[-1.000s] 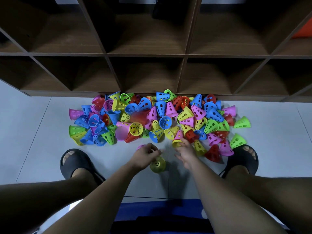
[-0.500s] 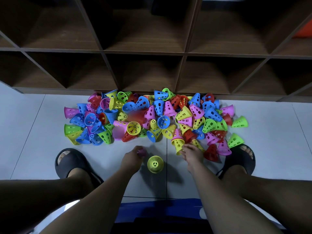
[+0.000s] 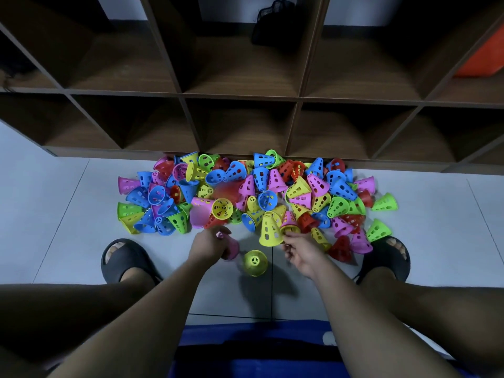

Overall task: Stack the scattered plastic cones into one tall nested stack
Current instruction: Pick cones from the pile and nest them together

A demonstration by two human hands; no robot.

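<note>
A pile of perforated plastic cones [image 3: 316,184] in pink, blue, yellow, green and red lies on the floor against the shelf base. One yellow-green cone [image 3: 255,263] stands upright, apart from the pile, between my hands. My left hand [image 3: 208,245] is closed on a pink cone [image 3: 232,249], just left of that standing cone. My right hand [image 3: 300,251] pinches the rim of a yellow cone [image 3: 270,230], held point-up at the pile's near edge, above and right of the standing cone.
A dark wooden cubby shelf [image 3: 245,94] rises right behind the pile; a black bag [image 3: 272,23] and an orange item [image 3: 480,55] sit in its upper cubbies. My feet in black slippers [image 3: 125,260] [image 3: 387,257] flank the work spot on pale floor tiles [image 3: 68,219].
My right hand has taken a yellow cone from the pile's edge and raised it upright. My left hand has drawn a pink cone toward the standing yellow-green cone. The camera tilted up slightly.
</note>
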